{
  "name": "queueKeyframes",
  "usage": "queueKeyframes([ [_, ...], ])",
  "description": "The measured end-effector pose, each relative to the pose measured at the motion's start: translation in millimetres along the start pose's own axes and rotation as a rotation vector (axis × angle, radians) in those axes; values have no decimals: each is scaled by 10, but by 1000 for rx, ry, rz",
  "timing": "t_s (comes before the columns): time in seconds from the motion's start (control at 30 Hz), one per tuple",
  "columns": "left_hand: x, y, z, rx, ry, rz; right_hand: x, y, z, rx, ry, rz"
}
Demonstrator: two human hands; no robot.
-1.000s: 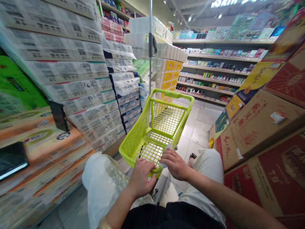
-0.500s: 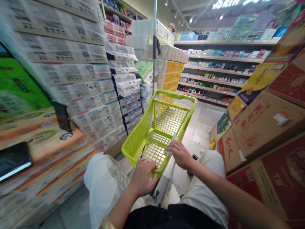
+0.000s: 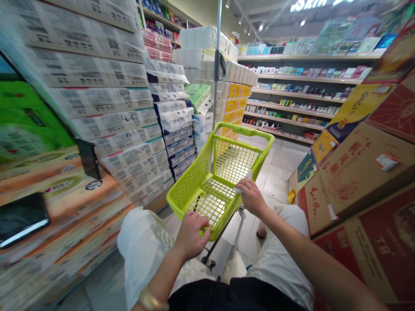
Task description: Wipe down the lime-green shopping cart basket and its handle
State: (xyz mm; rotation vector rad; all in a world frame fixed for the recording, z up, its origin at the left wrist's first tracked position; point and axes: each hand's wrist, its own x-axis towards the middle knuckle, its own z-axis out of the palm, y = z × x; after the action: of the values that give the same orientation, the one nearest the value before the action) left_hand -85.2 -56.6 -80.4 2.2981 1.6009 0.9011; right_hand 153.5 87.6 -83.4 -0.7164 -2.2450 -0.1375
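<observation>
A yellow-green shopping cart with a lattice basket stands tilted between my knees, nothing lying in it. My left hand is closed over the basket's near rim, thumb on the outer side. At the right-hand rim is my right hand, its fingers pinched on a white tissue that pokes out above and below them. The tissue is against the rim or just over it; exact contact is hidden by my fingers.
Stacked wrapped packs rise on the left, with a phone on orange packs nearer me. A glass door edge with a dark handle stands behind the cart. Cardboard boxes line the right; stocked shelves fill the back.
My right hand with the tissue has moved forward and right along the rim. The cart has shifted slightly right, and my left hand remains on its near rim.
</observation>
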Motion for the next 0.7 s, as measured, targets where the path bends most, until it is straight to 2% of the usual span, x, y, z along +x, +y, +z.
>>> queueKeyframes([
  [0.13, 23, -88, -22, 52, 17, -26, -72, -652, 183, 135, -33, -125],
  [0.2, 30, -148, -52, 66, 16, -29, -80, -831, 211, 160, -86, -221],
  [0.23, 33, -181, -70, 69, 14, -29, -73, -833, 204, 158, -110, -256],
  [0.3, 34, -247, -111, 74, 12, -31, -38, -663, 153, 125, -129, -265],
  [0.43, 36, -381, -188, 79, 11, -43, 56, -24, 4, -18, -75, -77],
  [0.5, 52, -425, -223, 78, 1, -59, 84, 137, -20, -61, -51, 18],
  [0.57, 90, -424, -248, 86, -14, -82, 86, 71, 24, -66, -31, 62],
  [0.7, 236, -261, -219, 132, 32, -93, 50, -482, 230, 17, -66, -24],
])
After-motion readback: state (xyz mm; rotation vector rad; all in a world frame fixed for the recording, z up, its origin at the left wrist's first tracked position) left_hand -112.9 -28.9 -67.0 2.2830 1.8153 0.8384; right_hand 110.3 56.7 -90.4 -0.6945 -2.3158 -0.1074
